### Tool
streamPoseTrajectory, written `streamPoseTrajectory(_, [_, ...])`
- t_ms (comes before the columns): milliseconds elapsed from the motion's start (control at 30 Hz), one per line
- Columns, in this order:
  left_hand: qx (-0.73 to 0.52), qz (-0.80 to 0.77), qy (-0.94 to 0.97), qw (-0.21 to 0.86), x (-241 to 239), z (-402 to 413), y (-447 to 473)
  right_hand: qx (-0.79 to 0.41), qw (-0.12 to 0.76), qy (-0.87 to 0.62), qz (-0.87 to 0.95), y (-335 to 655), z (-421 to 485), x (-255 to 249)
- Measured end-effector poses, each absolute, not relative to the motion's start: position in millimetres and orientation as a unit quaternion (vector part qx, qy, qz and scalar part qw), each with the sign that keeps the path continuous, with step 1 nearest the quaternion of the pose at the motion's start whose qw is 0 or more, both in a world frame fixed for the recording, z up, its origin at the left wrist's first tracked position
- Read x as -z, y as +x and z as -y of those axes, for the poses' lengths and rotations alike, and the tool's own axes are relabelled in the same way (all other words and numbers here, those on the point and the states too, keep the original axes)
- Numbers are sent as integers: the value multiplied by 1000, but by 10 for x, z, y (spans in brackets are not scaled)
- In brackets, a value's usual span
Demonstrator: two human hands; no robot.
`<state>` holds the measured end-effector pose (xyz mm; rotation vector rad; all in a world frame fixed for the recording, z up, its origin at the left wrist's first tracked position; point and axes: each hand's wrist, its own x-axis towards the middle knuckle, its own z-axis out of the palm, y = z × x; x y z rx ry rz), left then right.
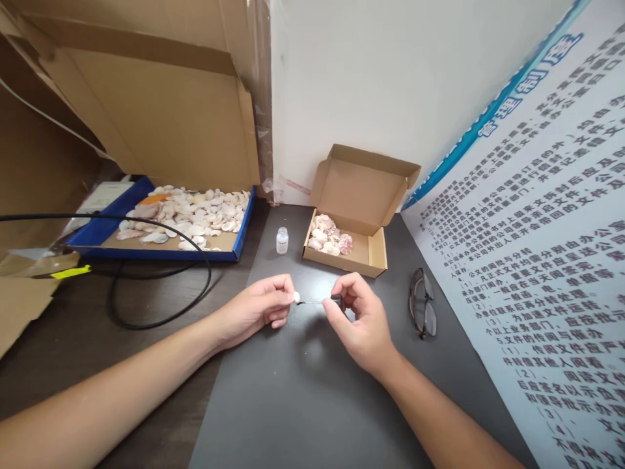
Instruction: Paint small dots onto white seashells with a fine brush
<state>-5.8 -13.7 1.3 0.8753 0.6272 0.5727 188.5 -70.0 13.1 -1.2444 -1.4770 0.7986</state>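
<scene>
Left hand: head view, thumb and finger pinching a small white shell out in front of me, above the counter
Right hand: thumb and fingers closed around the black cap of a thin applicator, its dark tip right by the shell; can't tell if they're touching
Shell feel: my guess is super light, stiff, kinda smooth, so it could slip, and a thin edge might chip. I'd grab it lightly by the rim, flat face free
Applicator feel: also light I reckon, cap's the chunky bit so hold there; the skinny stem probably bends
Little bottle: upright on the counter behind my hands, no cap on it that I can see, label on the front, can't make out what's inside
Small cardboard box: lid up, pale and pinkish shells bunched toward its left side
Blue tray: off to the left, loads of whitish shells plus an orange piece near the back
Glasses: folded on the counter, right of my right hand
</scene>
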Motion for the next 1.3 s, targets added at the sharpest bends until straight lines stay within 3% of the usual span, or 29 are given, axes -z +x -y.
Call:
streamPoseTrajectory(533, [-268,-299,415,817,-17,136,-52,-333,464,-535,622,1898,687,-139])
streamPoseTrajectory(667, [-269,-298,413,817,-12,143,-57,-315,514,-525,601,1903,690,-152])
streamPoseTrajectory(833, [-264,-302,413,818,-15,144,-56,-337,472,-528,620,1895,684,-140])
streamPoseTrajectory(1300, [-260,-307,405,821,-33,147,-47,-333,490,-515,620,1893,703,-137])
